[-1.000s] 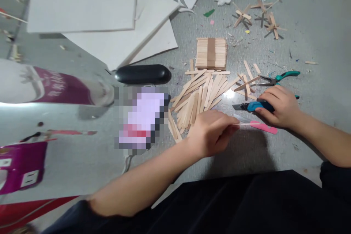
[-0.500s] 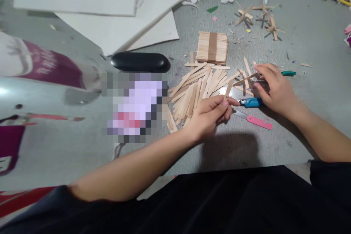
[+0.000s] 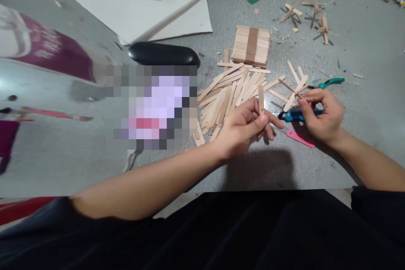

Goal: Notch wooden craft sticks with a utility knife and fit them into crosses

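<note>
My left hand (image 3: 248,124) pinches a wooden craft stick (image 3: 261,96) between thumb and forefinger; the stick points up and away, with a small dark notch near its lower end. My right hand (image 3: 322,114) has thumb and fingers closed on one arm of a star of crossed craft sticks (image 3: 295,92). Below that hand lies a blue utility knife (image 3: 292,116), partly covered by the fingers. Nearer to me rests a pink-handled blade (image 3: 300,138). Teal-handled pliers (image 3: 332,81) lie just beyond my right hand.
Loose craft sticks (image 3: 218,109) spread left of my hands, below a banded bundle of sticks (image 3: 251,45). More stick stars (image 3: 323,29) stand at the back right. A black case (image 3: 164,54), a blurred-out phone (image 3: 171,97), white foam boards (image 3: 177,8) and a purple-labelled cup (image 3: 60,50) occupy the left.
My right hand has come down and toward me, now with the stick star in its fingertips. The stick in my left hand has turned more upright. The camera view has shifted slightly.
</note>
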Tool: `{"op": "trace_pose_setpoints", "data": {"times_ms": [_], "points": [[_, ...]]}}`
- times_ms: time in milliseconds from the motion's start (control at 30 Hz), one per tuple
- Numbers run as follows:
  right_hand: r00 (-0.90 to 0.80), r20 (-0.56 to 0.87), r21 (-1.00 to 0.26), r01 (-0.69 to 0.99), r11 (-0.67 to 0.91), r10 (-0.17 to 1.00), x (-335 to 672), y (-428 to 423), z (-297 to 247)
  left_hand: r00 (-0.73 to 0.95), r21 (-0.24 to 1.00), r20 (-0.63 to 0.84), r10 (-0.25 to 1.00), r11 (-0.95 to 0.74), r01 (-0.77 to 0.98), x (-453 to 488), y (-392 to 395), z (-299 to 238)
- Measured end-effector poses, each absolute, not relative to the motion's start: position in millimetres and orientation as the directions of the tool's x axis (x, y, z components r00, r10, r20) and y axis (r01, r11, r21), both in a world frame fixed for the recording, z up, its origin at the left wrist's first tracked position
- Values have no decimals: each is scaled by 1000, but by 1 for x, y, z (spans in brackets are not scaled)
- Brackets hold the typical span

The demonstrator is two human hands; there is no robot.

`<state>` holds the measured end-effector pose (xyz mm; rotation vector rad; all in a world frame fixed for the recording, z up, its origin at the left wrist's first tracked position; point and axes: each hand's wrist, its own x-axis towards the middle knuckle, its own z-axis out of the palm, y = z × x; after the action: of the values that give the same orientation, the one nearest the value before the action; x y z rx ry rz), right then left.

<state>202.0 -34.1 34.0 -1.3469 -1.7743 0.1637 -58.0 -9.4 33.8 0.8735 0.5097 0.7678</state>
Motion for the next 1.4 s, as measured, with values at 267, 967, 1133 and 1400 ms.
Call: {"op": "trace_pose_setpoints", "data": {"times_ms": [267, 967, 1133, 1400], "points": [[85, 602, -633, 657, 409, 794, 193, -51, 26, 491, 890, -32, 870, 248, -382, -57, -15, 40], [-19, 428, -726, 587, 357, 903, 176, -64, 34, 563, 799, -156, 812, 438, -411, -47, -31, 33], [-28, 367, -743, 592, 311, 930, 174, -66, 34, 595, 810, -94, 798, 409, -420, -44, -32, 32], [-76, 352, -773, 538, 335, 933, 174, -68, 35, 648, 731, -57, 760, 474, -491, -41, -29, 29]]}}
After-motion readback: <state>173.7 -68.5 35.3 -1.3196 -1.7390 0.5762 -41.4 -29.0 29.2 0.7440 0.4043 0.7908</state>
